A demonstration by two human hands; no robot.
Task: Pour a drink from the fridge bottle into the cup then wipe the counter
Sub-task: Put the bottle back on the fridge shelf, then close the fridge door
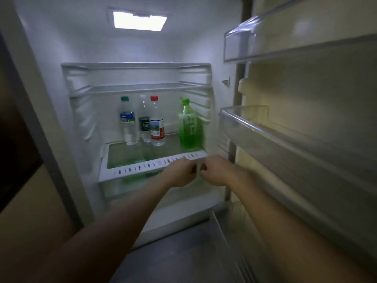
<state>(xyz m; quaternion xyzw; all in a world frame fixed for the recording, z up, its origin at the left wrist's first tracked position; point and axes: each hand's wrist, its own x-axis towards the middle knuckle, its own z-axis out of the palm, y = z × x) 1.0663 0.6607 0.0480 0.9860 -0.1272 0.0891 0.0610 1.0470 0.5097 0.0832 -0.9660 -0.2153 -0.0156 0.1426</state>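
Open fridge point(51, 82) filling the view, white inside, lit by a ceiling lamp point(139, 21) at the top. Door point(318, 94) swung wide to the right, with clear door bins point(255, 137) stacked along its inner face. Two bare wire-edged shelves point(140, 87) high in the cavity; below them a glass shelf point(151, 163) with a slotted white front rim, bearing four bottles. Green bottle point(188, 127) with a light green cap standing upright at the right end of that shelf, near the fridge's right wall, well apart from the other three. Clear bottle with a red cap point(156, 123) and a red-and-white label near the middle; just beside it to the left and a little behind, a clear bottle with a dark label point(144, 119), cap colour hard to tell; further left, a clear bottle with a dark green cap point(127, 121) and a blue label. Two bare forearms reaching in from the bottom edge. Left hand point(179, 173) and right hand point(216, 171) close together at the front rim of the glass shelf, just below the green bottle, fingers curled, blurred; neither touching a bottle, and whether either grips the rim cannot be told.
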